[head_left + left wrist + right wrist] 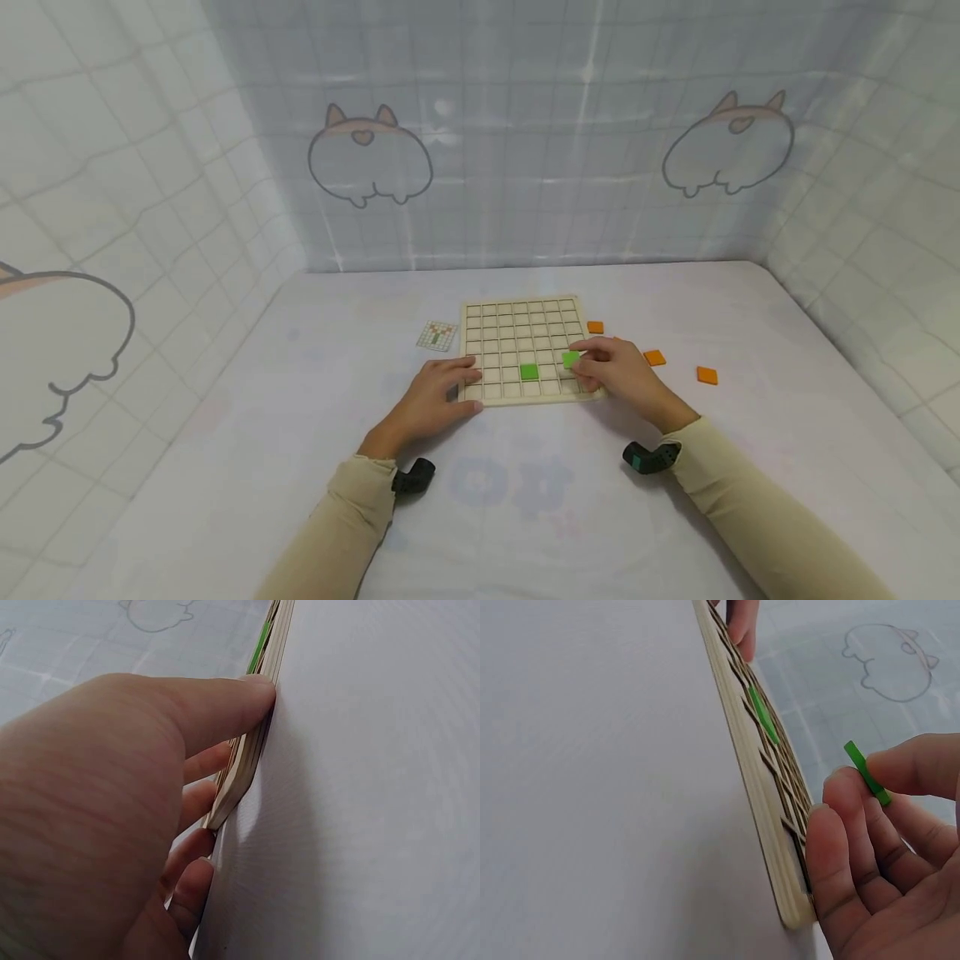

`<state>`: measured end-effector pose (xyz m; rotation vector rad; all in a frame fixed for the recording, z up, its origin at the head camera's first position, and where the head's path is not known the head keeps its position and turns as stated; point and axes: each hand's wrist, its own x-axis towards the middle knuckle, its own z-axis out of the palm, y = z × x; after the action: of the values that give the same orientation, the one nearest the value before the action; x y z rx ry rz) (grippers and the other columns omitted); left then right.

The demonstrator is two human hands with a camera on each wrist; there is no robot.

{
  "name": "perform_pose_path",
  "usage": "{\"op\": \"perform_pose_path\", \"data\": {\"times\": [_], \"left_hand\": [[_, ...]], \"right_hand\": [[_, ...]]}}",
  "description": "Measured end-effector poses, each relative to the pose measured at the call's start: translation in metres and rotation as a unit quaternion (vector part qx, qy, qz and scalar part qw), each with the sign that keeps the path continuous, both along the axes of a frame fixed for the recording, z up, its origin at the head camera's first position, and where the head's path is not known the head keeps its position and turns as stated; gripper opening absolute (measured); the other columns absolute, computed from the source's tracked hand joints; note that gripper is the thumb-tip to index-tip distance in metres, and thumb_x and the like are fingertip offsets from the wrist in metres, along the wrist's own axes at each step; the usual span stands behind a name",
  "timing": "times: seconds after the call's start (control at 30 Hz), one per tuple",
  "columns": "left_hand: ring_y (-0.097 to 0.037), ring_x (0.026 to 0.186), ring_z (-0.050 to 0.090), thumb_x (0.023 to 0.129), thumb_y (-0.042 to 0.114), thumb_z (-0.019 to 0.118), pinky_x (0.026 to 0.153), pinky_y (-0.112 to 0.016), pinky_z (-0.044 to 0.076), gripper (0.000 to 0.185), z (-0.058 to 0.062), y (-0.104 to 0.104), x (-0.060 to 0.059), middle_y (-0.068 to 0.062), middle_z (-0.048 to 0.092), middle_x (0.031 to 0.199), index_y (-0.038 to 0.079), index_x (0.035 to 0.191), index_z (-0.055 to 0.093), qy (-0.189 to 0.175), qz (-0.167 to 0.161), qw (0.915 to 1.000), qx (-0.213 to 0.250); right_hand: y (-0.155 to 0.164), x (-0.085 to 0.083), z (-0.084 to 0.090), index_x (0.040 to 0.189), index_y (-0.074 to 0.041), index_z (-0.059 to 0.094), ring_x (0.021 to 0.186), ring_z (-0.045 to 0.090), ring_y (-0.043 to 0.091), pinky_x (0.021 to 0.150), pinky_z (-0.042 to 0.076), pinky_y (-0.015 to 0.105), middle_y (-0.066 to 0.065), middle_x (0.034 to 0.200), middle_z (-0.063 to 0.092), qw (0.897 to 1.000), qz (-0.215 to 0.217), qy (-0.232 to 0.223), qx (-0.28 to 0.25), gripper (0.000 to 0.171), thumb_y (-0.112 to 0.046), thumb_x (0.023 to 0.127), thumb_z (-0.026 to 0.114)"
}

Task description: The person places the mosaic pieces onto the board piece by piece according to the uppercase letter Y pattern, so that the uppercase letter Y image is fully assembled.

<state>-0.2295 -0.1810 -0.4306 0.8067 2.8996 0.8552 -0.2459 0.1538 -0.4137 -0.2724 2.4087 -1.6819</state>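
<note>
the right hand (618,375) pinches a green square tile (570,359) above the wooden grid board (522,325); the left hand (431,398), loosely spread, touches the board's near left corner.

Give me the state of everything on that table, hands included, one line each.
Grid board: flat on the table, most visible cells bare
Placed green tile: lying in a cell
Held green tile: pinched, raised off the board
Orange tiles: loose, right of the board
Pattern card: flat, printed side up
Left hand: touching the board's near left corner
Right hand: pinching a green tile
</note>
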Motion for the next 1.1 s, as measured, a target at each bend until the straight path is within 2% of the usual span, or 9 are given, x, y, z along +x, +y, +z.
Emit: {"op": "perform_pose_path", "data": {"times": [0.23, 0.4, 0.57, 0.83, 1.1], "left_hand": [[-0.035, 0.141, 0.034, 0.092, 0.035, 0.073, 0.112, -0.054, 0.029, 0.053, 0.002, -0.002, 0.001, -0.004, 0.042, 0.156, 0.012, 0.139, 0.061, -0.003, -0.003, 1.0000, 0.004], [-0.034, 0.140, 0.034, 0.092, 0.034, 0.073, 0.112, -0.054, 0.029, 0.053, 0.002, -0.004, 0.000, -0.003, 0.042, 0.156, 0.012, 0.139, 0.061, -0.002, 0.002, 1.0000, 0.007], [-0.034, 0.140, 0.035, 0.092, 0.035, 0.073, 0.111, -0.054, 0.030, 0.052, -0.002, -0.003, 0.000, -0.002, 0.043, 0.155, 0.013, 0.137, 0.062, -0.009, -0.001, 0.9999, 0.013], [-0.035, 0.141, 0.034, 0.092, 0.036, 0.074, 0.112, -0.054, 0.028, 0.052, -0.001, -0.001, 0.003, -0.003, 0.043, 0.155, 0.013, 0.138, 0.062, -0.007, 0.002, 0.9999, 0.008], [-0.033, 0.141, 0.035, 0.092, 0.035, 0.073, 0.112, -0.053, 0.029, 0.052, 0.000, -0.001, 0.002, -0.003, 0.043, 0.155, 0.013, 0.138, 0.062, -0.001, -0.005, 1.0000, 0.005]], "right_hand": [[-0.015, -0.006, 0.005, 0.134, -0.006, 0.061, 0.083, 0.066, 0.027, 0.071, 0.054, 0.033, 0.014, 0.100, 0.069, 1.000, 0.000, 0.001, 0.006, 0.040, -0.018, 0.096, 0.066], [-0.025, -0.012, 0.005, 0.131, -0.006, 0.061, 0.078, 0.062, 0.027, 0.068, 0.053, 0.032, 0.014, 0.095, 0.065, 1.000, 0.013, 0.019, -0.015, 0.037, -0.015, 0.096, 0.066], [-0.029, -0.015, -0.001, 0.130, -0.003, 0.061, 0.072, 0.059, 0.024, 0.066, 0.052, 0.030, 0.013, 0.092, 0.062, 0.999, 0.001, 0.018, -0.029, 0.036, -0.011, 0.095, 0.066], [-0.031, -0.020, -0.002, 0.134, -0.005, 0.060, 0.075, 0.057, 0.026, 0.071, 0.050, 0.033, 0.014, 0.094, 0.062, 0.999, 0.011, 0.041, -0.003, 0.039, -0.014, 0.096, 0.064], [-0.038, -0.028, 0.000, 0.139, -0.006, 0.057, 0.079, 0.066, 0.028, 0.077, 0.055, 0.039, 0.016, 0.103, 0.068, 0.999, 0.009, 0.025, 0.027, 0.044, -0.019, 0.098, 0.064]]}}
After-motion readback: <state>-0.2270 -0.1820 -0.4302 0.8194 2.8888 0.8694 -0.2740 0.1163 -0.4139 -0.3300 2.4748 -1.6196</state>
